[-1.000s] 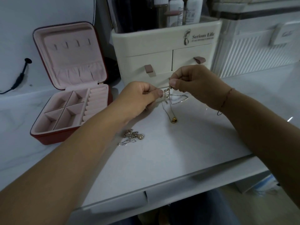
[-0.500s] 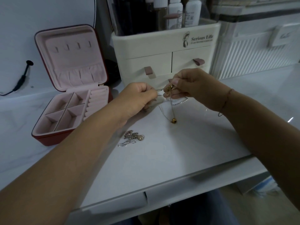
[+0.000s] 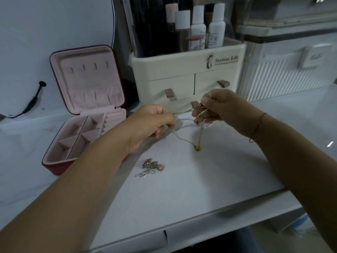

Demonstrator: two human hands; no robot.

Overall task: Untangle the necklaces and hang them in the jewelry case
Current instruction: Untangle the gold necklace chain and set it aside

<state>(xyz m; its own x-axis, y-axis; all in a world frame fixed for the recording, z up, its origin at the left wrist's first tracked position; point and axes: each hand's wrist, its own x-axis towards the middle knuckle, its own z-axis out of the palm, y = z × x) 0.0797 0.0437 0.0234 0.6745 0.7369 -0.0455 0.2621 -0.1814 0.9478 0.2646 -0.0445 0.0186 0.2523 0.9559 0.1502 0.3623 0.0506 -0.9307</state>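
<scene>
The fingers [image 3: 169,119] of the left hand [image 3: 151,123] clamp a silver chain [image 3: 182,113]; the right hand [image 3: 224,108] pinches the knotted necklaces [image 3: 199,107]. The hands have drawn apart since the earlier frames, tautening that strand, so the knot is probably loosening. The gold pendant [image 3: 197,148] dangles at the worktop [image 3: 200,179]; the jewelry case [image 3: 60,161] holds nothing yet.

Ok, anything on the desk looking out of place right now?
Nothing spilled or damaged. The only stray: a small clump of jewelry on the tabletop by the left forearm, outside the open jewelry case, whose lid hooks are bare. The left hand and right hand pinch the tangled chains.
</scene>
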